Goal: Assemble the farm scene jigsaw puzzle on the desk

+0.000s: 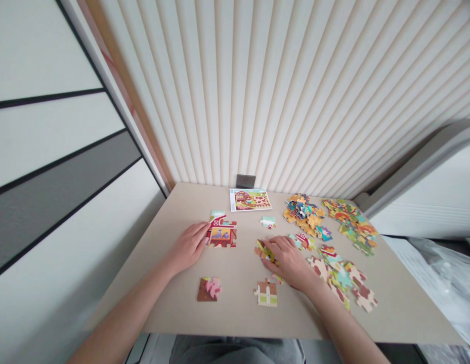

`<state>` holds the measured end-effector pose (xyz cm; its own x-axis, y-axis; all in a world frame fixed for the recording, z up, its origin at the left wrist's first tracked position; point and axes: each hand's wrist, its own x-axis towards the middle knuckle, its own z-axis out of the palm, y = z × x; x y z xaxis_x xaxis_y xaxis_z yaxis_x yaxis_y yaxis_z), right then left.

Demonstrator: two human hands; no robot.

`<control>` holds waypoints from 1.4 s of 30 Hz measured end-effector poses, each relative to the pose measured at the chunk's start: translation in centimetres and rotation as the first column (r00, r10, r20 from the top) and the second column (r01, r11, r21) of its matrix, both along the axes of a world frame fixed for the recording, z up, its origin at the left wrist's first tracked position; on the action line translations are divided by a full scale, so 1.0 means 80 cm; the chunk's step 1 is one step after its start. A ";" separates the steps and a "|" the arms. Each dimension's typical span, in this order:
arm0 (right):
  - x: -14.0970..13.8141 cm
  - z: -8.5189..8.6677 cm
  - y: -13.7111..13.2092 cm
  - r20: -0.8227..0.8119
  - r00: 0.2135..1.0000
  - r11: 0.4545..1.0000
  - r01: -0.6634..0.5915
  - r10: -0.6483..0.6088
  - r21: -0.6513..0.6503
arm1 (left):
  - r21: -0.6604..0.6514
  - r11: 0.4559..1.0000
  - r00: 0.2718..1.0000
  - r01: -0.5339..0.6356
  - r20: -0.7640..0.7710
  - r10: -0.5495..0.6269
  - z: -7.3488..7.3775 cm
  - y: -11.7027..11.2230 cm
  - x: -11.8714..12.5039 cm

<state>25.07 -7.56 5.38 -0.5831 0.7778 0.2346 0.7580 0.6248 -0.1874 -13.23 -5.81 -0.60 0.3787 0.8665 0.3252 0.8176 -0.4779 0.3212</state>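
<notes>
My left hand (188, 247) rests on the beige table (174, 308), its fingertips against the left side of a joined jigsaw section (221, 233) showing a red barn. My right hand (288, 263) is bent over a yellow-green jigsaw piece (265, 252) and pinches it at the fingertips, with part of the piece hidden. Close to that hand's fingers, on the right, lies a small group of pieces with a red barn motif (302, 240). Below it, a pale piece (277, 278) sits near the heel of the hand.
Near the table's back edge lie a farm picture card (250, 199) and heaped jigsaw pieces (303, 214) (350, 226). Other pieces (267, 293) (209, 289) (343, 279) lie nearer me. A socket (246, 181) sits on the pleated wall behind.
</notes>
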 end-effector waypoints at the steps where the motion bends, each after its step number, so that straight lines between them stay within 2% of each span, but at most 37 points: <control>1: -0.001 -0.001 0.001 0.000 1.000 1.000 -0.009 0.009 0.009 | 0.003 1.000 1.000 0.001 0.003 -0.001 0.000 0.000 0.000; 9: -0.005 -0.010 0.005 -0.013 1.000 0.999 0.003 -0.004 -0.032 | 0.006 1.000 1.000 -0.004 0.007 0.004 -0.006 0.001 -0.004; 16: -0.021 0.001 0.002 0.048 0.999 0.998 0.025 -0.022 -0.057 | 0.006 1.000 1.000 0.009 0.004 -0.009 -0.013 0.005 -0.009; 19: -0.018 0.010 -0.001 0.038 0.999 0.998 0.037 -0.035 -0.054 | 0.015 1.000 1.000 0.015 0.007 -0.015 -0.017 0.007 -0.012; 22: 0.007 0.020 -0.014 0.019 0.995 0.995 0.095 -0.095 -0.010 | 0.010 1.000 1.000 0.022 0.010 -0.022 -0.021 0.008 -0.015; 25: 0.050 0.022 -0.038 0.019 0.981 0.981 0.193 -0.194 0.031 | 0.008 1.000 1.000 0.018 0.015 -0.018 -0.025 0.009 -0.017; 29: 0.112 0.006 -0.070 0.055 0.961 0.962 0.269 -0.272 0.046 | -0.004 1.000 1.000 0.007 0.002 -0.007 -0.030 0.010 -0.020; 33: 0.154 -0.010 -0.085 0.095 0.937 0.942 0.331 -0.336 0.058 | -0.008 1.000 1.000 0.007 -0.023 -0.008 -0.031 0.010 -0.021; 37: 0.166 -0.007 -0.079 0.078 0.937 0.937 0.333 -0.341 0.105 | -0.013 1.000 0.999 -0.001 -0.038 0.000 -0.031 0.009 -0.021; 42: 0.132 -0.001 -0.039 -0.011 0.937 0.936 0.348 -0.348 0.049 | -0.014 1.000 1.000 0.006 -0.025 -0.007 -0.034 0.011 -0.023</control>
